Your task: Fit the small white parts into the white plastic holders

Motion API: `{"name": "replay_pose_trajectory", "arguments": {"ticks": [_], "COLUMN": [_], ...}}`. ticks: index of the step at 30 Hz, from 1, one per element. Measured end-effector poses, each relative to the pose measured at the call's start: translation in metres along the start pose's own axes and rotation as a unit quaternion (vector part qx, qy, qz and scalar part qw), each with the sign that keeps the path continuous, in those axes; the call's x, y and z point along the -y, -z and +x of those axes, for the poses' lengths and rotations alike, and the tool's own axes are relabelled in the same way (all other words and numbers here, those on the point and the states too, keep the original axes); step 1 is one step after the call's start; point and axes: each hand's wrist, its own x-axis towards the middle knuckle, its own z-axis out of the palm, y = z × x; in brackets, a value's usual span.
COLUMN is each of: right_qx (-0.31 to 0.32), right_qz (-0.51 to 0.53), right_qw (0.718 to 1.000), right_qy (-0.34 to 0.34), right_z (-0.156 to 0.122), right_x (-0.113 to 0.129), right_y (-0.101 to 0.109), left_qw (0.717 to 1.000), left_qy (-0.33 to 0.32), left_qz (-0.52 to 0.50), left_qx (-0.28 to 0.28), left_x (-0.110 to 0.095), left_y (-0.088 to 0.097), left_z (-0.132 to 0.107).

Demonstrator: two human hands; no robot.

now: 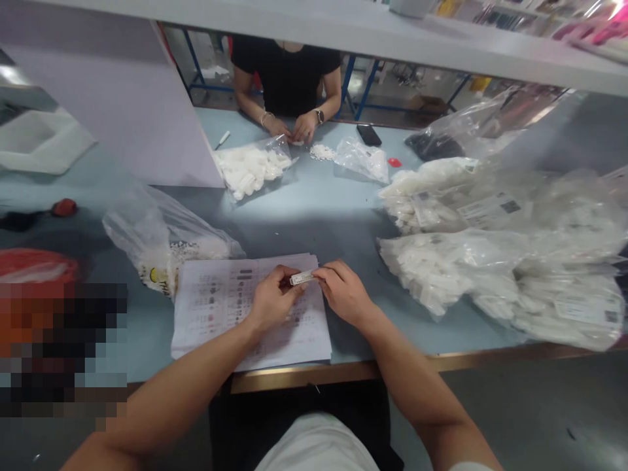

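Note:
A small white plastic connector housing [301, 278], long and narrow with rows of slots, is held level between my two hands over the papers. My left hand [273, 297] grips its left end between thumb and fingers. At the other end, the fingertips of my right hand [345, 291] pinch it, partly hiding that end. Beneath them lies a stack of printed sheets [206, 320] with rows of small pictures and text. A clear plastic bag [167, 229] with small white and dark pieces rests against the stack's upper left.
Several clear bags of white parts [441, 268] fill the table's right side. Across the table [324, 229], a person in black [289, 85] handles a small piece near another bag of white parts [252, 169] and a phone [369, 135]. A shelf [314, 33] crosses overhead; a panel [132, 98] stands left.

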Motion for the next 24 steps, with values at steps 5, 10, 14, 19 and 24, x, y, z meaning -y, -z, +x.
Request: {"name": "replay_pose_trajectory", "arguments": {"ticks": [5, 10, 14, 19, 24], "right_qx": [-0.003, -0.003, 0.008, 0.017, 0.020], "right_qz": [-0.024, -0.031, -0.041, -0.042, 0.031], "right_qw": [1.000, 0.999, 0.999, 0.999, 0.998], "right_qy": [0.003, 0.011, 0.017, 0.015, -0.046], "right_z": [-0.0006, 0.0013, 0.0011, -0.0015, 0.0006], "right_x": [0.0001, 0.0012, 0.0017, 0.0021, 0.0024], "right_y": [-0.0015, 0.0013, 0.0033, 0.0017, 0.0009], "left_qw": [1.000, 0.999, 0.997, 0.996, 0.992], "left_qy": [-0.004, -0.013, -0.024, -0.036, -0.052], "left_qz": [0.012, 0.049, 0.066, 0.087, 0.112], "left_qx": [-0.002, -0.007, -0.010, -0.004, -0.004], "left_x": [0.0000, -0.0044, -0.0034, -0.0002, -0.0028], "left_y": [-0.0002, 0.0017, 0.0021, 0.0017, 0.0034], "left_z": [-0.0003, -0.0021, -0.0027, -0.0024, -0.0044]}}
